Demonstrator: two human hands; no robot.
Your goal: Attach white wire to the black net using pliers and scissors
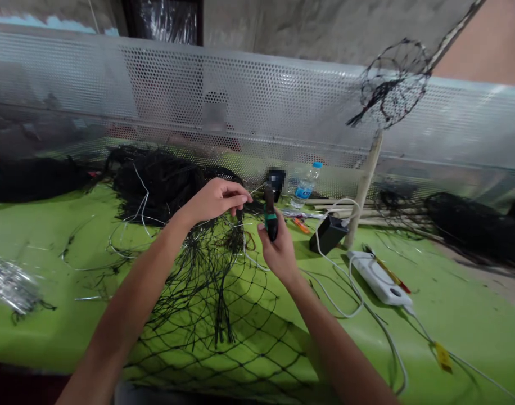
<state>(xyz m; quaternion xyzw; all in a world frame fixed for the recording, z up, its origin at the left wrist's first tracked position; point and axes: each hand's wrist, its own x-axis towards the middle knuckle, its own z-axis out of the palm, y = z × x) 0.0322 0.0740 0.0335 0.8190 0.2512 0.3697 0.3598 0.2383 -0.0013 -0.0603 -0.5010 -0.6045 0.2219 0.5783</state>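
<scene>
The left hand (217,199) reaches out with thumb and forefinger brought together, seemingly pinching a thin, pale strand (258,189) that slants towards the tool. The right hand (281,253) is wrapped around a black-and-green-handled hand tool (271,223), just beside those fingertips. Black knotted netting (261,354) spreads below both hands on the green-covered table (464,304). Working strand against tool would call for steady fingers kept clear of its tip.

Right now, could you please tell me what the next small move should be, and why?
I would probably ease the green-and-black tool in the right hand slightly towards the left hand, because a thin strand seems to run from its fingertips towards the tool's head, across a gap.
</scene>
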